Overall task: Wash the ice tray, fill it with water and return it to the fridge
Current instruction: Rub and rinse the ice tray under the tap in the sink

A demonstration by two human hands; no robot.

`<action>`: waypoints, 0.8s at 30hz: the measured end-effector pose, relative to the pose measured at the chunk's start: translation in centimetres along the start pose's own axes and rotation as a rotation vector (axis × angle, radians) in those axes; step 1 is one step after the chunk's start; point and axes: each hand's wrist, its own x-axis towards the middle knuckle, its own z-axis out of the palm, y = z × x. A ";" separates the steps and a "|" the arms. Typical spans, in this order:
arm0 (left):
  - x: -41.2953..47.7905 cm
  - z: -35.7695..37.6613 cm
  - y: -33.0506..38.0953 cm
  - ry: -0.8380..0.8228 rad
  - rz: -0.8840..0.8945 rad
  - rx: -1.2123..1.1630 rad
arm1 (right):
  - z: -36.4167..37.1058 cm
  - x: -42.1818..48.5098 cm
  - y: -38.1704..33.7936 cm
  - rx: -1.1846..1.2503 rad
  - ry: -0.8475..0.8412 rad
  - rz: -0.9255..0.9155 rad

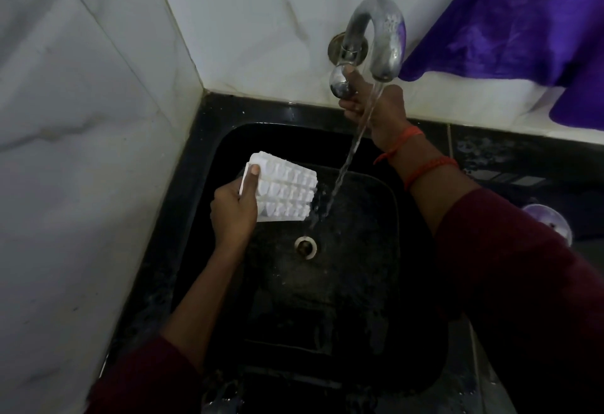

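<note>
A white ice tray (287, 190) with rows of small cells hangs over the black sink (359, 283), left of the water stream. My left hand (233, 209) grips its left end, thumb on top. My right hand (376, 108) is curled round the chrome tap handle (340, 82) below the curved spout (382, 38). Water (346, 165) runs from the spout down into the basin, just past the tray's right edge.
A round drain (305, 246) sits in the sink floor. White marble tiles (98, 119) close in the left and back. A purple cloth (523, 21) hangs at the upper right. A shiny round object (549, 222) lies on the dark counter at right.
</note>
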 end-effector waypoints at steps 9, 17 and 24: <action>0.4 -0.8 0.1 -0.059 0.004 -0.102 | 0.7 -1.2 0.2 0.441 -0.191 0.160; 0.4 -1.0 0.2 -0.083 0.028 -0.075 | 0.2 -2.0 2.9 0.414 -0.188 0.229; -0.6 -0.8 1.2 -0.151 0.117 0.062 | 0.3 -5.0 9.4 0.043 -0.026 0.269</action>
